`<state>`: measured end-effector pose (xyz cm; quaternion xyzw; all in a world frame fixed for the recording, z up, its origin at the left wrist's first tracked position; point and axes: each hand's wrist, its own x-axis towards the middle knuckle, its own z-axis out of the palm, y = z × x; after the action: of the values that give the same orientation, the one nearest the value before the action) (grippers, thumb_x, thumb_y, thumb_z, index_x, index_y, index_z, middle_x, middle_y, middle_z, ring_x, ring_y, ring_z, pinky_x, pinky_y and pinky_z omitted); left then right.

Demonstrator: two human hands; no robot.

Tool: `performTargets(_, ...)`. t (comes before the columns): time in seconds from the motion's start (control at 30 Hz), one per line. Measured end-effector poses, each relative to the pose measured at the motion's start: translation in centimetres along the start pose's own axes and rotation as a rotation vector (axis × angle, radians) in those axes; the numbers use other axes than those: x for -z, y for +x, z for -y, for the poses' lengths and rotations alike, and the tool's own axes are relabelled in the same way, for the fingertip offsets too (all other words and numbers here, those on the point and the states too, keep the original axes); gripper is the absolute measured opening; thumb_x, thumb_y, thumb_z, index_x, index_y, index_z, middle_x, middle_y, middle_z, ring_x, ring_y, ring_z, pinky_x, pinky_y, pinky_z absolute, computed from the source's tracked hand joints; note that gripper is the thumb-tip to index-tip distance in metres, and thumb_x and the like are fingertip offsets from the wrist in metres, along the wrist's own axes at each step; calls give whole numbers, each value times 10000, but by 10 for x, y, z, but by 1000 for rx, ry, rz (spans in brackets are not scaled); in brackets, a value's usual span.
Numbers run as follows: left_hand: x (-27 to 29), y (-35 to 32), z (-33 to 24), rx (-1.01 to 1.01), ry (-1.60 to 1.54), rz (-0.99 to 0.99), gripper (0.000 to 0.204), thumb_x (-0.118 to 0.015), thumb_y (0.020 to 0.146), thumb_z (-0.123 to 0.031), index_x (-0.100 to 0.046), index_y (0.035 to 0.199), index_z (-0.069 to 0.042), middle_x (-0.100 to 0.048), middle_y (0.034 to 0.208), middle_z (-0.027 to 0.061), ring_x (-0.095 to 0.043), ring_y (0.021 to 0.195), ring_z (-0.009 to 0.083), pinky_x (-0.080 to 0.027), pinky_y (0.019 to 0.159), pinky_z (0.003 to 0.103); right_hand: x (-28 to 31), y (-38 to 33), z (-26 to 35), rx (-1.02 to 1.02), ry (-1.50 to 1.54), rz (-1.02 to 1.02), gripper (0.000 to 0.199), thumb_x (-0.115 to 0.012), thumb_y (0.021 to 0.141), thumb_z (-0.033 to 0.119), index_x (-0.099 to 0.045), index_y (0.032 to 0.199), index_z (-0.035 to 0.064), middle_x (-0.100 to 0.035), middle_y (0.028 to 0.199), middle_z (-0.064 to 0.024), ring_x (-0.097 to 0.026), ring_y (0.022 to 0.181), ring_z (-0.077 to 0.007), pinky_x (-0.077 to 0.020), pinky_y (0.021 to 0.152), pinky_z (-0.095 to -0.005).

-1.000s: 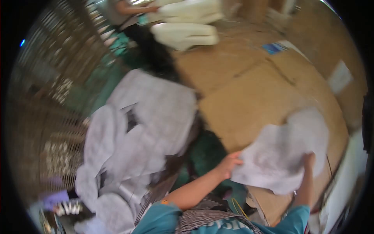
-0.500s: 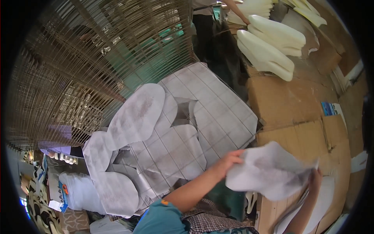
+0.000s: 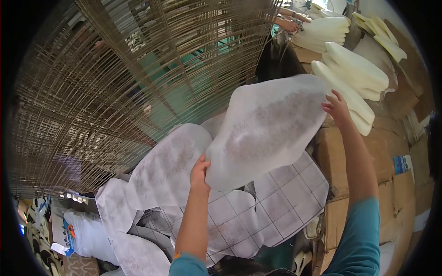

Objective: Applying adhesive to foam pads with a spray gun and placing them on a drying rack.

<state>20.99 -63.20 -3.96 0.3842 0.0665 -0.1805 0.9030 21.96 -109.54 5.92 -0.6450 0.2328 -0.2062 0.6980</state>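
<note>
A large white sheet piece [image 3: 271,124], rounded and waisted, with grey-brown smudges, is stretched between my hands. My left hand [image 3: 200,175] is closed on its lower left edge. At the right end, the fingers of my right hand [image 3: 337,109] are bent at the edge, seeming to pinch it; the thumb is hard to make out. The piece hangs over a wire grid shelf [image 3: 289,198]. On that shelf lie similar pieces, among them a long smudged one [image 3: 168,168] left of my left hand. The held piece hides part of the shelf.
Raised wire grid shelves [image 3: 115,83] lean at the left. Cardboard [image 3: 354,158] covers a surface at the right, with pale yellow moulded pieces [image 3: 357,69] on it. A co-worker's hands [image 3: 289,23] reach over the stack behind. A translucent plastic bag [image 3: 90,234] stands lower left.
My hands have carried the white piece from the cardboard at the right up and left over the wire shelf, spreading it out. My view has shifted too.
</note>
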Motion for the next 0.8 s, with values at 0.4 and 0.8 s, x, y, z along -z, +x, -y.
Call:
performTargets(0.4, 69, 63, 58, -109, 175, -545, 525, -478, 725, -6, -394, 1240, -61, -466, 1175, 128, -480, 1045, 275, -409, 889, 424, 140, -169, -129, -39, -217, 14, 275, -523, 850, 90, -479, 1121, 63, -520, 870, -12, -505, 617, -79, -428, 525, -214)
performTargets(0.8, -74, -155, 219, -75, 907, -349, 530, -499, 732, -4, -385, 1248, -50, -393, 1240, 97, -438, 1047, 197, -371, 870, 302, 535, -751, -186, -562, -1428, -1201, 542, -651, 637, 67, -462, 1140, -2, -487, 1120, -184, -451, 1047, -323, -335, 937, -408)
